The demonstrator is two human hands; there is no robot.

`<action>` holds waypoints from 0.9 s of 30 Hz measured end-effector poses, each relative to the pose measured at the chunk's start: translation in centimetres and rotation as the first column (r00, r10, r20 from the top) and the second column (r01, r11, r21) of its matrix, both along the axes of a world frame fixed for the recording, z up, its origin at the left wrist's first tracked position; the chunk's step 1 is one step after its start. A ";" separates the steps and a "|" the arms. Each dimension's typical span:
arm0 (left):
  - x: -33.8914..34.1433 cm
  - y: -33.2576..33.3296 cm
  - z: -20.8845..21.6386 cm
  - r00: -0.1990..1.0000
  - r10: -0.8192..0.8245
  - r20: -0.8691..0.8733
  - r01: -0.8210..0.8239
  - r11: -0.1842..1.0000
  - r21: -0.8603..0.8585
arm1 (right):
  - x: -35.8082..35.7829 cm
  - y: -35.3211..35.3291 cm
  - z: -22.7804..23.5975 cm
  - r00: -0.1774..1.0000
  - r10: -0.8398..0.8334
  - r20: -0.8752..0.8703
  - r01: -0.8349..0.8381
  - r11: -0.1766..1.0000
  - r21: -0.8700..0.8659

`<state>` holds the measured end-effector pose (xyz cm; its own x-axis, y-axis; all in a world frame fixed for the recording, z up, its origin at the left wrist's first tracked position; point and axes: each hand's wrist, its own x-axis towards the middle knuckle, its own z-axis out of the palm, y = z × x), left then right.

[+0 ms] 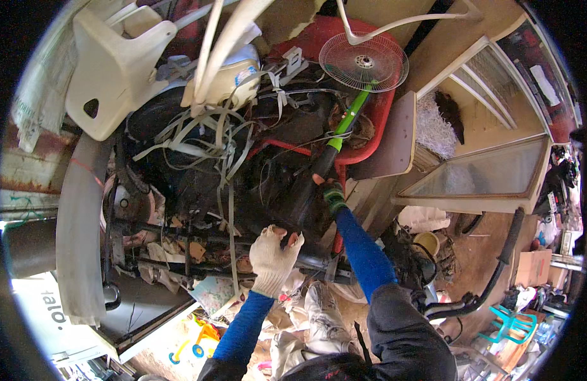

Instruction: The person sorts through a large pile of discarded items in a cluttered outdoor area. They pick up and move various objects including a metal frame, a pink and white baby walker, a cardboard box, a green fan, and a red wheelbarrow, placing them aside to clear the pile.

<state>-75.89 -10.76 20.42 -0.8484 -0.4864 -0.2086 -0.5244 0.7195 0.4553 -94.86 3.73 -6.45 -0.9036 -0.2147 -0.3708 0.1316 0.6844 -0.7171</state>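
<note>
Head view: right hand (332, 195), dark-and-green glove, fingers curled at the black lower end of the fan (352, 117), thumb up along it. Can't tell how tightly it's closed or whether it has the pole. Fan's green pole slants up and right from that hand, round wire guard (363, 61) at the far end.

Left hand (276, 255), cream glove, below and left of the right: half curled, gap between bare fingertips. Can't tell if it holds anything.

Edges: red tub (363, 154) rim just above and right of the right hand, pale panel (390, 143) beyond it. Cabinet door (481, 174) juts out farther right. Dark heap (255, 181) crowds the space above the left hand; a pale strap (231, 228) hangs just left of it.

Room: bare floor (487, 247) well right of the right hand, black handlebar (511, 238) bordering it. Trousers (322, 311) below both hands.
</note>
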 end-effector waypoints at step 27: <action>1.0 -1.8 17.7 0.795 -0.517 -0.317 0.393 0.838 -0.379 | 4.7 -6.6 15.1 0.752 -0.524 0.400 0.638 0.426 -0.642</action>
<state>-74.92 -12.55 38.13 -0.9623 -0.0058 0.2720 0.0760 0.9542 0.2893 -90.13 -2.83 8.69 -0.8780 0.1089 -0.4661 0.4164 -0.3065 -0.8560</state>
